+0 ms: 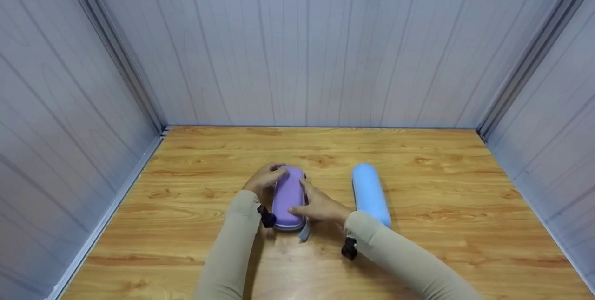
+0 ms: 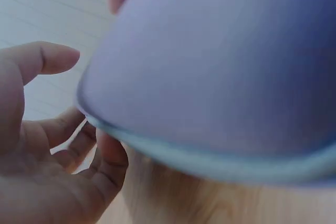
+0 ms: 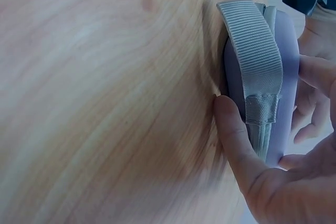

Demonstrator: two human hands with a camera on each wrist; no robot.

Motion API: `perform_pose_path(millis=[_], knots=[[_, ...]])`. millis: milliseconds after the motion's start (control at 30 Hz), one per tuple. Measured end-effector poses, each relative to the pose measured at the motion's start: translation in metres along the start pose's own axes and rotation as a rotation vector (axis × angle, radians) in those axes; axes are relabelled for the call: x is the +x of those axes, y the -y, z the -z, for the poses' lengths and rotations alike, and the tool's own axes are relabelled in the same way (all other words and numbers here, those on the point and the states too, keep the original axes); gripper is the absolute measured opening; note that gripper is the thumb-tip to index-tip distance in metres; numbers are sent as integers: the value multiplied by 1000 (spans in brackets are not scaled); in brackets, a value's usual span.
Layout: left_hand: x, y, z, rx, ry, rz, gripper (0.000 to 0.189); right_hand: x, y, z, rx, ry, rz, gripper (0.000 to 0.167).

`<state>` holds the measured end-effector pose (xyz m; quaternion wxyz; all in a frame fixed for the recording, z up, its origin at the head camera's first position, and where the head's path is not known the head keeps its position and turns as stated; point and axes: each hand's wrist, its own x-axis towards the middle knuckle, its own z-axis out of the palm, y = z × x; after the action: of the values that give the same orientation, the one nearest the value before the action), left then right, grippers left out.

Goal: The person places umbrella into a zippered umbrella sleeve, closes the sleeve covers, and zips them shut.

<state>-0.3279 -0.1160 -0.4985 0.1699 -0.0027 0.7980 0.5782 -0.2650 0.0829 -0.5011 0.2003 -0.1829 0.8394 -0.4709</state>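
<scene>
A purple zippered hard case (image 1: 289, 195) with a grey strap (image 1: 304, 231) at its near end is between my hands, on or just above the tabletop. My left hand (image 1: 265, 179) holds its far left side, the thumb over the upper edge; in the left wrist view several curled fingers (image 2: 107, 156) reach under the rim. From the right, my right hand (image 1: 323, 204) grips the case, thumb on top. The right wrist view has one fingertip (image 3: 228, 109) low beside the strap. To the right lies a light blue case (image 1: 371, 193), untouched, close to my right wrist.
The wooden tabletop (image 1: 186, 225) is bounded by a pale back wall (image 1: 297, 49) and side walls (image 1: 42, 81). Dark wrist cameras (image 1: 349, 249) sit on both sleeves. Wood surface extends on both sides of the cases.
</scene>
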Motion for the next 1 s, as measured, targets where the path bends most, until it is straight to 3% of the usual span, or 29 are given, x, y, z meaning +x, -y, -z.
perform_pose_path(millis=[167, 300, 433, 600, 1000], knots=[[8, -7, 0, 130, 6, 32, 54, 1, -1, 1, -7, 2, 13, 103], [10, -10, 2, 251, -42, 31, 56, 1, -1, 2, -17, -5, 7, 102], [8, -9, 3, 187, -53, 38, 33, 2, -1, 3, -18, -8, 6, 101], [7, -6, 4, 52, -47, 78, 39, 2, -1, 3, -13, -6, 2, 102], [7, -3, 7, 102, -98, 107, 56, 2, -5, 2, 33, 0, 14, 105]])
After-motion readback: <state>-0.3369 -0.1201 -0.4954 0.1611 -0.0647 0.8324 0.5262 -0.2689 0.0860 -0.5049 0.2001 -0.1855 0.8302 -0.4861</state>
